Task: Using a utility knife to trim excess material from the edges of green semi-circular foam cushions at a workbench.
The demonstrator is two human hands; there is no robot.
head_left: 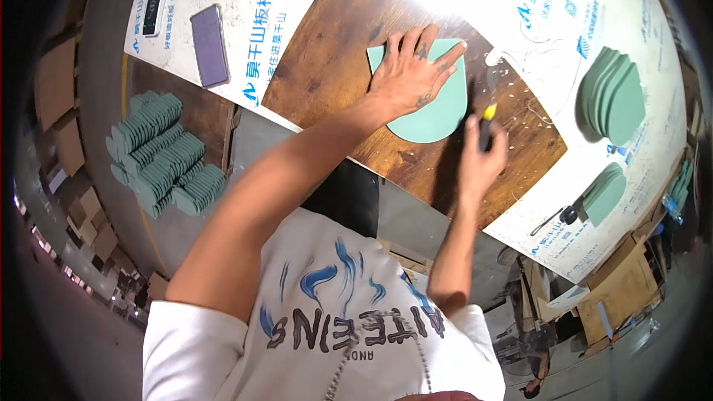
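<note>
A pale green flat piece [427, 125], straight along its far edge and rounded at the near end, lies on the brown wooden board [327, 52]. My left hand [412, 74] rests flat on it with fingers spread. Just right of the piece, my right hand [483, 160] is closed around a knife [488, 113] with a black and yellow handle. Its thin blade points away from me, apart from the green edge as far as I can see. Small pale scraps are scattered over the board to the right of the knife.
Stacked green pieces [613, 96] and a smaller stack [605, 193] sit at the right, near a small black round object [568, 214]. Many more green pieces [160, 152] stand in rows at the left. A purple phone [210, 46] and a white display device [154, 7] lie far left.
</note>
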